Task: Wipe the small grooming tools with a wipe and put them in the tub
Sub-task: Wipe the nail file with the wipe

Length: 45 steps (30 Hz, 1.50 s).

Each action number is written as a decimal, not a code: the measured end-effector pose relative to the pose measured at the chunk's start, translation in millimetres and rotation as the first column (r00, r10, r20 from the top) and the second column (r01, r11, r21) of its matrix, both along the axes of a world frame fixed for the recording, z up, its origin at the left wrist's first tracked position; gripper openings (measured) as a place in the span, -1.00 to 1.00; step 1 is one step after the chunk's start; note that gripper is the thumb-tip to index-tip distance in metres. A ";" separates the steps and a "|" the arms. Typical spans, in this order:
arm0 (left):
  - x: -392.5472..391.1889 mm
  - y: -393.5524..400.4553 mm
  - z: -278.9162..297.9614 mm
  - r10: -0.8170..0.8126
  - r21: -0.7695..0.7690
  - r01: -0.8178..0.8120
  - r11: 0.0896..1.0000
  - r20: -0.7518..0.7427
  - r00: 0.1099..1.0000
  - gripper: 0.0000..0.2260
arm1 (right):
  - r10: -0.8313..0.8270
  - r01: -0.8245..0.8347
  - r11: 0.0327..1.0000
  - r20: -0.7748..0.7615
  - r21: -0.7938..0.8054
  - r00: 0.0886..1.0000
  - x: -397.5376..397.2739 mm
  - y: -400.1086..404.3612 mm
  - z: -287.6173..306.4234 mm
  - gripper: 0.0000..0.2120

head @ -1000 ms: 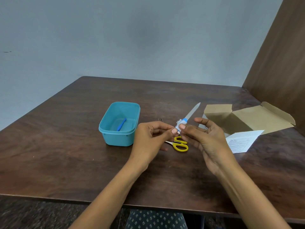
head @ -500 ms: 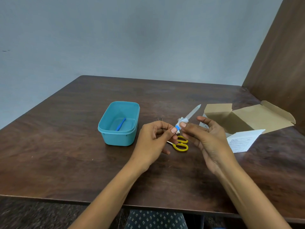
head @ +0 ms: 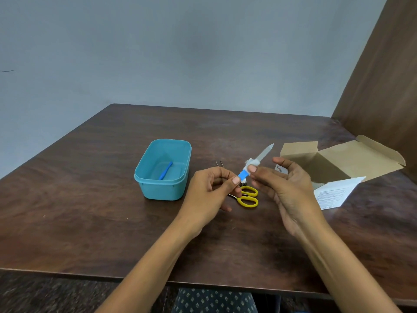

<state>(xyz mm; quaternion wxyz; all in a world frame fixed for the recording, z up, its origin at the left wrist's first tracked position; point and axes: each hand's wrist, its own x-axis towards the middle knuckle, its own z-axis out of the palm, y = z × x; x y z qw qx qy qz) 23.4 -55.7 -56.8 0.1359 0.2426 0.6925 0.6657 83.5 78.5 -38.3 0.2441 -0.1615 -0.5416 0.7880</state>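
Note:
My left hand (head: 208, 195) pinches the blue handle of a nail file (head: 262, 154) whose grey blade points up and to the right. My right hand (head: 285, 188) pinches a small white wipe (head: 251, 163) wrapped round the file just above the handle. A teal tub (head: 144, 175) stands to the left of my hands with a small blue tool (head: 165, 170) lying inside. Yellow-handled scissors (head: 248, 197) lie on the table under my hands. Thin metal tweezers (head: 220, 164) show just behind my left hand.
An open cardboard box (head: 338, 162) lies at the right, with a printed paper leaflet (head: 334, 193) in front of it. A brown panel (head: 383, 75) rises at the right edge of the dark wooden table (head: 79, 199).
The wipe in my right hand has slid up the file from the blue handle toward the blade. My left hand keeps its pinch on the handle.

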 end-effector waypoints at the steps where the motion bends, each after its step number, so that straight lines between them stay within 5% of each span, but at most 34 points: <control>1: 0.0 0.2 0.0 0.001 -0.009 -0.002 1.000 -0.003 1.000 -0.90 | 0.009 -0.009 1.000 0.020 0.014 1.000 0.0 -1.7 -1.5 -0.39; 28: 1.4 -1.6 3.3 0.002 -0.017 -0.001 1.000 0.048 0.999 -0.91 | -0.014 0.013 1.000 0.009 0.023 1.000 -0.1 5.8 3.5 -0.51; 45: 4.2 -4.6 6.7 0.019 0.030 -0.021 0.999 0.059 0.998 -0.91 | -0.021 0.021 1.000 0.003 0.020 1.000 2.2 4.2 2.4 -0.40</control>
